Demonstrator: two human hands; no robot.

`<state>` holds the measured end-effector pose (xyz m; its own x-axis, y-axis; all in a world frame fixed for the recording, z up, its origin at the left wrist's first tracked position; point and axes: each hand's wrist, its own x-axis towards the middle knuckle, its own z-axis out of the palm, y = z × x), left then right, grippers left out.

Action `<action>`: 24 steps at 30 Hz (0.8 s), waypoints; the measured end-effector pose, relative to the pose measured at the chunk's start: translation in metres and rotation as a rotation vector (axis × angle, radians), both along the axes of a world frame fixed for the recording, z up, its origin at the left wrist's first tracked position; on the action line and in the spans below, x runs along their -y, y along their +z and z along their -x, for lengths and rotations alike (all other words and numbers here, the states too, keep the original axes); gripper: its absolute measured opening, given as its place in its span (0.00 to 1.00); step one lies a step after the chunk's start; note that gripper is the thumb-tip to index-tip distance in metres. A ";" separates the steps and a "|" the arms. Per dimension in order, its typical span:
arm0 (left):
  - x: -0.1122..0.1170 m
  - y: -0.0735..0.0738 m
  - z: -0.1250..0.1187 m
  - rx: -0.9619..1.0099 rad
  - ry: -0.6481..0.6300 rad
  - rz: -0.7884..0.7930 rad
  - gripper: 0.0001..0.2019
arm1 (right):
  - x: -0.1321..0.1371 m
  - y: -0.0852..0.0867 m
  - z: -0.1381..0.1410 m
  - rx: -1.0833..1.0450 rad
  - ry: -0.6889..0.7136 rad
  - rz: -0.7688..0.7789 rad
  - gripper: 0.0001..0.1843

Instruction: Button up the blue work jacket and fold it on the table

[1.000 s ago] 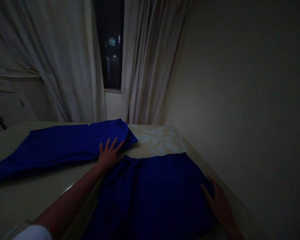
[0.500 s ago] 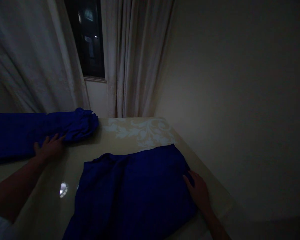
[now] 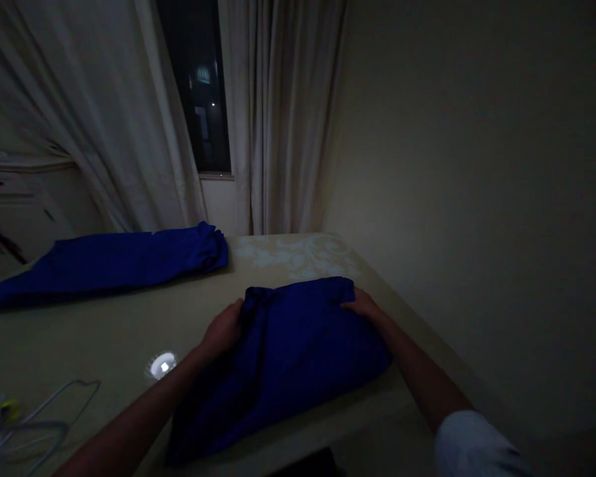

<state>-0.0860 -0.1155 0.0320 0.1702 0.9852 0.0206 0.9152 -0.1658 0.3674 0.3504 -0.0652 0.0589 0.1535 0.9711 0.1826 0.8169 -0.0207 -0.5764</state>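
A folded blue cloth (image 3: 302, 344), perhaps a garment, lies on the patterned table in front of me. My left hand (image 3: 224, 328) is closed at its far left edge, with the fingertips partly hidden by the fabric. At the far right corner my right hand (image 3: 361, 303) pinches the cloth, thumb on top. Loose creases run down its left side. Farther back on the left lies a second blue cloth (image 3: 129, 262), folded long, with a bunched right end; neither hand touches it.
The pale table (image 3: 104, 338) meets a plain wall (image 3: 451, 199) on the right. Curtains (image 3: 288, 132) and a dark window (image 3: 203, 99) stand behind. A white cable (image 3: 74, 384) lies lower left. Beside my left forearm is a bright round spot (image 3: 162, 365), dish or reflection, I cannot tell.
My left hand has left the rear cloth and taken hold of the near one's left edge. My right hand has moved up to its far right corner. The view has shifted left.
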 end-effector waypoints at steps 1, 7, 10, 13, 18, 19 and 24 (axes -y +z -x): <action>-0.006 0.011 0.001 0.013 0.007 -0.009 0.14 | -0.006 0.007 0.008 -0.021 0.028 -0.017 0.20; -0.069 0.120 0.035 0.198 0.230 -0.392 0.14 | -0.030 0.076 0.035 -0.143 0.066 -0.329 0.25; -0.061 0.153 0.052 0.448 0.198 -0.512 0.19 | -0.014 0.088 0.033 -0.191 0.125 -0.418 0.25; -0.019 0.146 0.073 0.618 0.172 -0.469 0.25 | 0.027 0.059 0.014 -0.230 0.187 -0.376 0.25; 0.071 0.079 0.111 0.468 0.140 -0.250 0.26 | 0.112 -0.023 -0.046 -0.190 0.240 -0.090 0.32; 0.086 0.062 0.115 0.383 0.029 -0.175 0.23 | 0.124 -0.033 -0.058 -0.168 0.274 -0.027 0.33; 0.134 -0.005 0.111 0.004 -0.158 -0.167 0.21 | 0.155 -0.026 -0.073 0.170 0.276 0.086 0.47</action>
